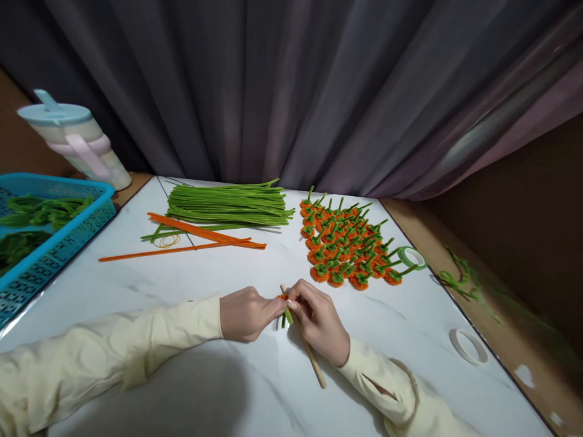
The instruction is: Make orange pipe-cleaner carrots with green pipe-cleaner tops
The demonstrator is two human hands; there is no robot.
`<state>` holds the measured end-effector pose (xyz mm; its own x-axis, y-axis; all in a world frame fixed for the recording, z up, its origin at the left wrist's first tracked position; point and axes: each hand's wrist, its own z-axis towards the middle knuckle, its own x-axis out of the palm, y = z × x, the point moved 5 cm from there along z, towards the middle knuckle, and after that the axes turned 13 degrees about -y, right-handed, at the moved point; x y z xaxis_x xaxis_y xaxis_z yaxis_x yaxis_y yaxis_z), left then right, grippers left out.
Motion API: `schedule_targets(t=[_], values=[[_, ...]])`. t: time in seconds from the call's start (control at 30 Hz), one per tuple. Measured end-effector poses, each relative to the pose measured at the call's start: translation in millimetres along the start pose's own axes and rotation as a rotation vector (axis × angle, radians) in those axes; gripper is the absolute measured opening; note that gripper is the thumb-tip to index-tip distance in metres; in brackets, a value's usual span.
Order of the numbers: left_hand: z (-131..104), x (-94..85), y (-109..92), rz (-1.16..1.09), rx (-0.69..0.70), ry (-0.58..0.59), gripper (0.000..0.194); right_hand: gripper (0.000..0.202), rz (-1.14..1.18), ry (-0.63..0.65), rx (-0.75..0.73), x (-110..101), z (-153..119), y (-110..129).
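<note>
1. Fingers of the left hand (246,315) are drawn together in a pinch, tips on a small orange-and-green chenille piece (288,315), partly hidden between both hands.
2. The right hand (321,321) is curled, thumb and index finger pressed close at the same piece; it has hold of a wooden stick (313,364) slanting down to the right.
3. Both hands are over the near middle of a white, marble-patterned bench (218,273).
4. Beyond them, left of centre, lie a bundle of green chenille stems (228,203), some orange chenille stems (200,229) and thin yellowish bands (167,244).
5. To the right, many orange chenille heads with green stalks (337,278) crowd together, a green tape roll (402,255) just beside them.
6. At far left, a blue plastic basket (86,233) holds green chenille pieces (50,209); a lidded tumbler (84,136) stands behind.
</note>
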<state>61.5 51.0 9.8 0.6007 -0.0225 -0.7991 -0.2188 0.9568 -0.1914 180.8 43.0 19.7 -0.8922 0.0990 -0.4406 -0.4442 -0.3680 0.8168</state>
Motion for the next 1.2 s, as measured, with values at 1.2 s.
schedule_targets(t=[1.2], values=[[-0.8,14.0,34.8,-1.196,-1.122,-0.196,0.038,0.009,0.019,-0.135,-0.013,-12.0,-2.3,-0.7]])
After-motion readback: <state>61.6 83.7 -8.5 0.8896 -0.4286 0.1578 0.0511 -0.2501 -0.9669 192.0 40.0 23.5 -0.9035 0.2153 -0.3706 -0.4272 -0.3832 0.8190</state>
